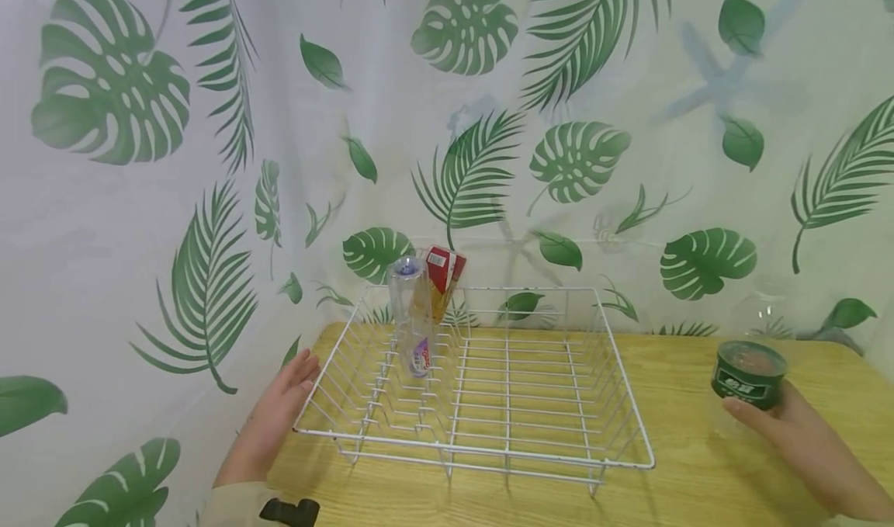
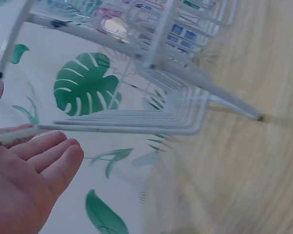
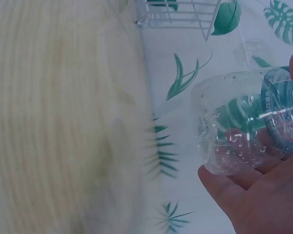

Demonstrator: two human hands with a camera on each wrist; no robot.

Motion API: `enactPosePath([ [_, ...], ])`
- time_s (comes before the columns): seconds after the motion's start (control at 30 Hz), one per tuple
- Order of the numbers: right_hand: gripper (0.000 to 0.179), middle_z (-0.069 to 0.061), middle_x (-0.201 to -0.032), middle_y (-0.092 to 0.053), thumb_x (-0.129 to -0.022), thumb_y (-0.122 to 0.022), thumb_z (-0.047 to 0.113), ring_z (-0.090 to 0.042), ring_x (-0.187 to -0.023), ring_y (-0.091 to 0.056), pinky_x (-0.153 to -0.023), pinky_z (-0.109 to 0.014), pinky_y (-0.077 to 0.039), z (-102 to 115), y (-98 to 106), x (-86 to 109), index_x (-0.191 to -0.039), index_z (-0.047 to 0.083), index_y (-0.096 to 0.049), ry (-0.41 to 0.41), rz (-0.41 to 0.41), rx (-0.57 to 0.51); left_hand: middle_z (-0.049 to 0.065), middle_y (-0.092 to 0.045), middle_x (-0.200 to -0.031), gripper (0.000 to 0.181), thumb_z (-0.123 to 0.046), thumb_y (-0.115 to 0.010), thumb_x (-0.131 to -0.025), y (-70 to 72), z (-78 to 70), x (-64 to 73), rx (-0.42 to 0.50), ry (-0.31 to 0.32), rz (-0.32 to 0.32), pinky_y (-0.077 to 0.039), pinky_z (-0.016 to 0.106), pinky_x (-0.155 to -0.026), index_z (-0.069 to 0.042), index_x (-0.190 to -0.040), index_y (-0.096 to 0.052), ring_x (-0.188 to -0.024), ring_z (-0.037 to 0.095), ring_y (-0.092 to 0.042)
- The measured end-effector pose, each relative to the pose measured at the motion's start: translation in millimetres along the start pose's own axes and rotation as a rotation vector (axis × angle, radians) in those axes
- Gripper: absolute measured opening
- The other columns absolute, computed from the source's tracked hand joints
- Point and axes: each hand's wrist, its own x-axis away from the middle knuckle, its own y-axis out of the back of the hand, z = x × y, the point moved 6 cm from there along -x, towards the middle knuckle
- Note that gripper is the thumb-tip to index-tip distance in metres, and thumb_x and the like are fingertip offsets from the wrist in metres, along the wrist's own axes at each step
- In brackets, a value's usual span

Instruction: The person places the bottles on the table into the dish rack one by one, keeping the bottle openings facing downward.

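My right hand point(image 1: 792, 426) holds a clear plastic bottle point(image 1: 764, 313) with a green label around its middle, above the right side of the table. Seen from the right wrist, the bottle point(image 3: 234, 131) has droplets on its wall, and the fingers wrap around it from below. A white wire rack point(image 1: 506, 442) stands on the table to its left. My left hand point(image 1: 286, 391) is beside the rack's left rim, its fingers extended; whether they touch the wire I cannot tell. The left wrist view shows the palm point(image 2: 19, 190) facing up by the rack's wires.
Inside the rack, at the back left, another clear bottle point(image 1: 410, 302) with a purple-and-red label stands upright, near a red and yellow carton point(image 1: 438, 279) that leans. Behind the wooden table point(image 1: 670, 403) hangs a white leaf-patterned curtain point(image 1: 601, 232), which also closes off the left.
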Motion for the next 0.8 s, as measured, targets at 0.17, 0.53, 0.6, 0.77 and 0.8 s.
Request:
enactPosePath([
  [0.17,0.082,-0.031,-0.141,-0.03,-0.096,-0.049,0.041,-0.046,-0.118,-0.04,-0.08,-0.054,-0.048,29.5,-4.9,4.7,-0.148,0.0,-0.001,0.033,0.015,0.041,0.008,-0.022,-0.153,0.06,-0.029,-0.04,-0.101,6.4,-29.8,7.0,-0.053,-0.112,-0.052,-0.014,0.051,-0.111,-0.015,-0.151,-0.012,-0.139,0.026,-0.021],
  [0.53,0.074,-0.02,-0.127,-0.05,-0.088,-0.063,0.04,-0.037,-0.1,-0.059,-0.068,-0.049,-0.051,104.7,-18.1,28.9,-0.144,0.008,-0.027,0.149,0.021,0.184,0.003,-0.021,-0.153,0.059,-0.015,-0.043,-0.1,-48.1,-112.8,23.4,-0.069,-0.422,0.13,-0.026,0.029,-0.108,-0.016,-0.151,-0.015,-0.138,0.026,-0.023],
  [0.6,0.072,-0.015,-0.123,-0.054,-0.084,-0.067,0.041,-0.036,-0.099,-0.06,-0.068,-0.05,-0.05,120.9,-23.4,35.6,-0.14,0.01,-0.035,0.199,-0.006,0.245,0.0,-0.021,-0.153,0.061,-0.017,-0.046,-0.099,-62.3,-120.2,23.9,-0.119,-0.437,0.166,-0.027,0.037,-0.108,-0.02,-0.151,-0.015,-0.137,0.024,-0.025],
  [0.77,0.074,0.0,-0.11,-0.06,-0.071,-0.07,0.059,-0.021,-0.09,-0.061,-0.069,-0.045,-0.051,158.6,-38.2,47.7,-0.128,0.017,-0.049,0.291,-0.082,0.429,-0.006,-0.022,-0.153,0.066,-0.033,-0.053,-0.096,-93.3,-130.0,25.2,-0.328,-0.448,0.159,-0.032,0.047,-0.104,-0.031,-0.15,-0.016,-0.132,0.022,-0.034],
  [0.8,0.076,0.005,-0.107,-0.06,-0.069,-0.069,0.064,-0.017,-0.089,-0.06,-0.068,-0.043,-0.051,164.1,-41.9,49.9,-0.128,0.019,-0.05,0.304,-0.089,0.473,-0.007,-0.022,-0.153,0.067,-0.037,-0.053,-0.095,-99.0,-132.2,26.6,-0.383,-0.456,0.145,-0.031,0.048,-0.104,-0.033,-0.15,-0.016,-0.133,0.021,-0.033],
])
